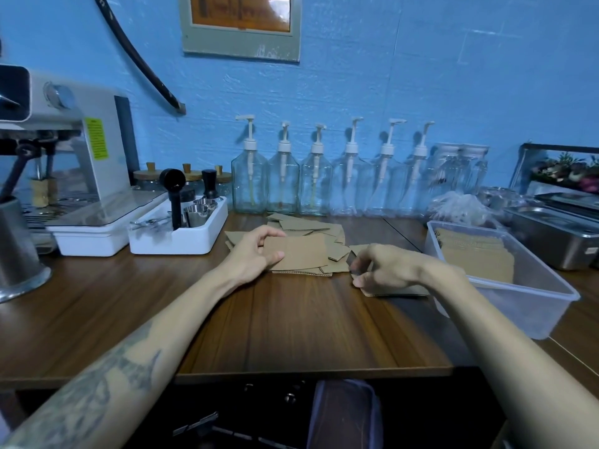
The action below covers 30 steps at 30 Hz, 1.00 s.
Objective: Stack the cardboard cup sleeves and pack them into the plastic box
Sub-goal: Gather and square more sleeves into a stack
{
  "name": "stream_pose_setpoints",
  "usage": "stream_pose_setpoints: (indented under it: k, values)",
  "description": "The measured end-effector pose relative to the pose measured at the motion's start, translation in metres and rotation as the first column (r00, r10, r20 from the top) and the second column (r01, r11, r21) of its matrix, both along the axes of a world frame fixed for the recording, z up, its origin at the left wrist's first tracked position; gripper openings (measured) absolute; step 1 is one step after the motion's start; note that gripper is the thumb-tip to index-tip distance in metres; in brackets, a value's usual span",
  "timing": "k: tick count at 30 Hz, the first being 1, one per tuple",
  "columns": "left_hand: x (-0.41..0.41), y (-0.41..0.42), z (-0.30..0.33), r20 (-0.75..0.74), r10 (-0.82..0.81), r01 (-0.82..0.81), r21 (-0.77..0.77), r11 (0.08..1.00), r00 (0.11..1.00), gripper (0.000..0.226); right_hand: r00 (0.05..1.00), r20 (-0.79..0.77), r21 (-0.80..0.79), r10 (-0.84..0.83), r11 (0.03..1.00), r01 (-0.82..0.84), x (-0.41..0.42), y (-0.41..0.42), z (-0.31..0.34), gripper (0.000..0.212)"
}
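Cardboard cup sleeves (pixel 311 236): loose heap at mid-counter (pixel 291 322), some already stacked in plastic box (pixel 505 296) to my right. Step: gathering. My left hand (pixel 259 254) has its grip pinched on one flat sleeve (pixel 299 254), long axis left to right. My right hand (pixel 377 268) grips a small stack lying flat. Next: lay the sleeve squarely on that stack.

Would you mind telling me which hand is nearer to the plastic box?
Right. The right hand pinches a sleeve just beside the plastic box; the left hand holds another sleeve farther away.
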<state>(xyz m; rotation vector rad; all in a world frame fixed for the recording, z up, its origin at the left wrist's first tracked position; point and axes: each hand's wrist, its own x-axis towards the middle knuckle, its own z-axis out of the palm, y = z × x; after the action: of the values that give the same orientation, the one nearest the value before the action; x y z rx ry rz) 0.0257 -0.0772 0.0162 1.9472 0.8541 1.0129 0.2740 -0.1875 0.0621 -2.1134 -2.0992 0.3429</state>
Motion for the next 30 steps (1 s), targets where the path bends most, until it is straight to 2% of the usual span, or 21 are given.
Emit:
stream_pose_setpoints:
  k: [2, 3, 6, 8, 13, 17, 21, 23, 26, 30]
  values:
    - [0.000, 0.000, 0.000, -0.001, -0.001, 0.001, 0.002, 1.000, 1.000, 0.033, 0.999, -0.001, -0.027, 0.032, 0.999, -0.032, 0.002, -0.006, 0.006, 0.007]
    - [0.001, 0.000, 0.000, 0.002, -0.004, 0.004, 0.004, 1.000, 1.000, 0.032, 0.999, 0.014, -0.044, 0.041, 0.998, -0.040, 0.003, -0.010, 0.010, 0.011]
    - [0.003, -0.003, -0.001, -0.003, -0.005, 0.005, 0.031, 1.000, 1.000, 0.031, 0.989, 0.144, -0.129, -0.014, 0.991, 0.033, 0.002, -0.017, 0.019, 0.048]
    - [0.005, -0.004, -0.001, -0.003, -0.003, 0.004, 0.063, 0.998, 1.000, 0.030, 0.974, 0.220, -0.180, -0.056, 0.979, 0.097, 0.003, -0.017, 0.021, 0.061]
    - [0.010, -0.004, -0.004, -0.017, -0.008, 0.010, 0.142, 0.990, 1.000, 0.028, 0.962, 0.263, -0.210, -0.072, 0.969, 0.129, 0.007, -0.010, 0.021, 0.064]
    - [0.010, 0.000, -0.005, -0.018, -0.021, 0.024, 0.126, 0.992, 1.000, 0.029, 0.961, 0.268, -0.232, -0.073, 0.963, 0.137, 0.012, -0.006, 0.022, 0.068]
    - [0.009, 0.003, -0.007, -0.022, -0.023, 0.026, 0.111, 0.993, 0.999, 0.029, 0.963, 0.256, -0.170, -0.086, 0.977, 0.132, 0.015, -0.002, 0.024, 0.076]
    - [0.008, 0.005, -0.007, -0.025, -0.019, 0.022, 0.107, 0.994, 1.000, 0.029, 0.986, 0.162, -0.134, -0.047, 0.989, 0.069, 0.014, 0.002, 0.022, 0.058]
    - [0.008, 0.006, -0.008, -0.023, -0.019, 0.021, 0.098, 0.995, 1.000, 0.029, 0.997, -0.060, -0.059, 0.042, 0.997, -0.046, 0.012, 0.007, 0.023, 0.034]
    - [0.008, 0.006, -0.008, -0.033, -0.011, 0.014, 0.103, 0.995, 0.999, 0.028, 0.925, -0.340, 0.143, 0.169, 0.982, -0.126, -0.005, 0.014, 0.026, 0.020]
